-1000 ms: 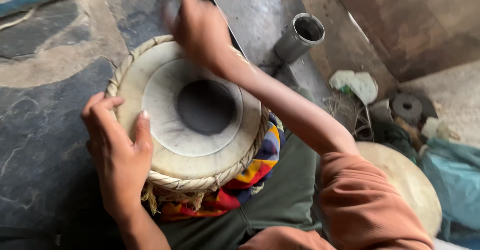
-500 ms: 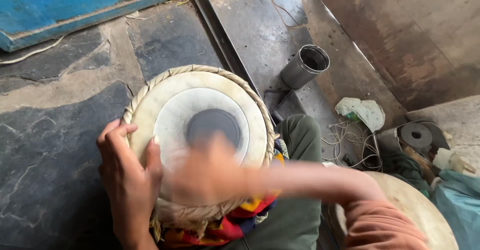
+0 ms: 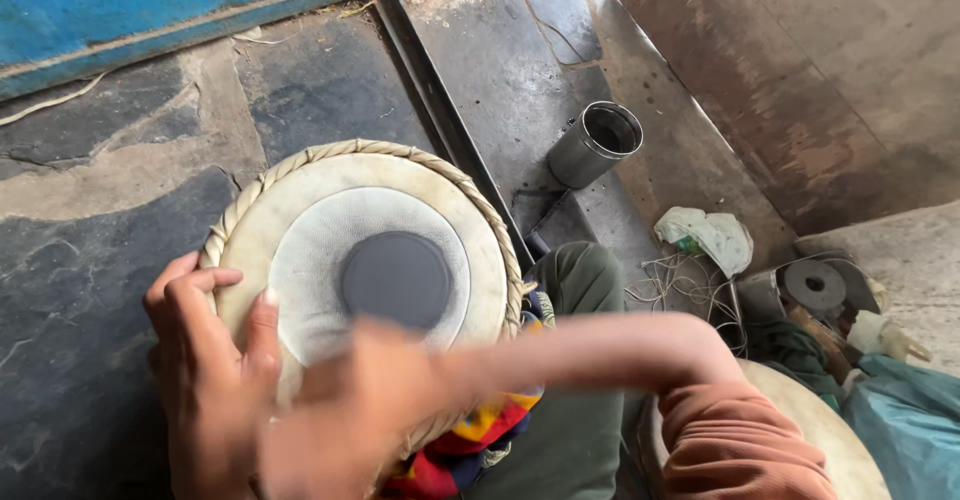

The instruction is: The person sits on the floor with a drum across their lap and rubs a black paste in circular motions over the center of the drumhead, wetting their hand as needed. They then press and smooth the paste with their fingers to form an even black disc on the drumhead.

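A round hand drum [image 3: 300, 210] with a cream skin, a dark grey centre disc and a braided rim rests on my lap over a bright multicoloured cloth [image 3: 470, 440]. My left hand [image 3: 205, 360] clasps the drum's near left rim, thumb laid on the skin. My right hand [image 3: 350, 420] is a motion blur over the near edge of the drumhead, and whether it holds anything cannot be made out. The orange sleeve [image 3: 740, 440] of my right arm crosses in from the lower right.
A metal cup [image 3: 595, 145] lies on the stone floor beyond the drum. A crumpled white rag [image 3: 705, 235], loose string, a round metal part [image 3: 812, 285] and a second pale drumhead [image 3: 830, 430] are at the right. A blue painted door [image 3: 150, 0] runs along the top left.
My right hand has swept from the drum's far rim down across the skin to its near edge. The left hand has kept its grip on the rim.
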